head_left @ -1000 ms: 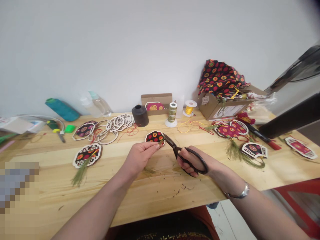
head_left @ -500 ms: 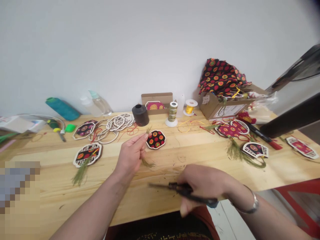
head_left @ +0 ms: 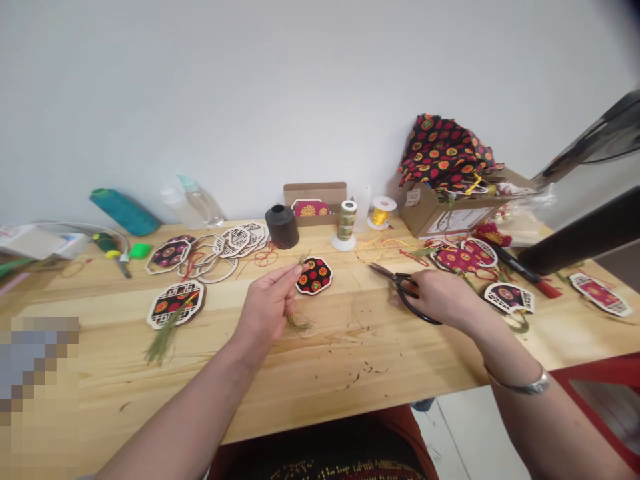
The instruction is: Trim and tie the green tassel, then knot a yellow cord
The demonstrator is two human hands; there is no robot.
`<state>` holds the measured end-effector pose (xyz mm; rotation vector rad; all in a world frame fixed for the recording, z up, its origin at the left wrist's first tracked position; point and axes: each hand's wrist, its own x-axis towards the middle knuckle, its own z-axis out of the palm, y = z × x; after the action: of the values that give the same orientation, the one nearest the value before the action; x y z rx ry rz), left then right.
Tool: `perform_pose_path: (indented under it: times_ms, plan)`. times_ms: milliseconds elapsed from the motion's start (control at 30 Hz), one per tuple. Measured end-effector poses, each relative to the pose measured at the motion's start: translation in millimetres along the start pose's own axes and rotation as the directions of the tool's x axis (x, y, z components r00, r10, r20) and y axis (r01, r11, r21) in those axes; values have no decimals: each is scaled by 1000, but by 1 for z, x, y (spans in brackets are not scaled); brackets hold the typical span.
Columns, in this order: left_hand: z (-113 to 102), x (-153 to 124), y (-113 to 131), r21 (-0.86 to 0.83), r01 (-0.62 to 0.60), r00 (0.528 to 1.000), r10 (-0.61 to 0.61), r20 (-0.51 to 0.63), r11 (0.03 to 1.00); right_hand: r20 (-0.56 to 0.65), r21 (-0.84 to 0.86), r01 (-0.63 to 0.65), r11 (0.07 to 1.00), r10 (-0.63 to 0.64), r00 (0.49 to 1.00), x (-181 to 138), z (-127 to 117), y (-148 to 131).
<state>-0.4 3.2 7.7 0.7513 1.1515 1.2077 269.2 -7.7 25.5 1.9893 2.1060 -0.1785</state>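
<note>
Down at the near side of the wooden table (head_left: 280, 393), dark scraps (head_left: 367, 369) lie scattered. Just past them, here's the left hand (head_left: 265, 307), thumb and fingers pinched on a bunch of green thread (head_left: 299, 325), one end poking out above the grip, the tail hanging below. Across the way, the right hand (head_left: 447, 297) is at the handles of the scissors (head_left: 400, 280), blades pointing left; some fingers are hidden, so how firmly it grips, I can't tell. Right beside the left fingertips, flat on the wood, sits the ornament (head_left: 314, 275), black patterned cloth in a pale rim. Farther back stand a black spool (head_left: 283, 228) and a green spool (head_left: 346, 223); at the right, patterned cloth (head_left: 445, 153) heaps up on a cardboard box (head_left: 423, 212).
</note>
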Motion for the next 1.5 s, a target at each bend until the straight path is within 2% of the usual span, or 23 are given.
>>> perform_pose_path:
  times_ms: [67, 133, 267, 367, 467, 533, 567, 633, 700, 767, 933, 1133, 1267, 1500]
  plan:
    - [0, 0, -1, 5, 4, 1000, -4, 0, 1000, 1, -37, -23, 999, 23, 1000, 5, 3, 5]
    - [1, 0, -2, 13, 6, 1000, -6, 1, 1000, 19, -43, 7, 999, -6, 1000, 8, 1, 10]
    - [1, -1, -3, 34, 9, 1000, -9, 8, 999, 129, -5, 77, 997, -76, 989, 13, -10, 15]
    - [1, -1, -3, 31, 15, 1000, -16, 26, 999, 184, -55, 44, 998, -33, 982, 15, -20, 12]
    - [2, -2, -4, 24, 25, 999, -25, 37, 999, 102, -141, 30, 990, -16, 995, 16, -26, -4]
    - [2, -1, -5, 33, 29, 998, -30, 46, 999, 9, -75, 137, 988, -137, 991, 16, -28, -21]
    - [2, -1, -6, 39, 31, 998, -33, 50, 999, -51, 7, 251, 968, -251, 967, 17, -29, -31]
    - [1, -1, -7, 49, 37, 998, -40, 55, 998, -153, 200, 448, 871, -424, 893, 19, -26, -51]
    - [1, -1, -9, 46, 42, 997, -45, 59, 998, -215, 322, 520, 791, -473, 854, 22, -21, -66]
    - [1, -1, -10, 34, 58, 996, -60, 62, 998, -259, 354, 536, 766, -470, 843, 26, -13, -73]
    - [2, -1, -9, 13, 108, 993, -109, 50, 994, -304, 253, 629, 735, -556, 773, 36, 3, -60]
    - [3, -1, -7, -8, 119, 992, -119, 30, 993, -288, 225, 733, 643, -675, 680, 37, 1, -50]
    - [3, -1, -9, 2, 123, 992, -123, 31, 992, -253, 152, 746, 648, -704, 663, 37, 0, -51]
    - [4, -3, -11, 9, 104, 994, -104, 34, 995, -236, 63, 728, 683, -698, 676, 36, 2, -54]
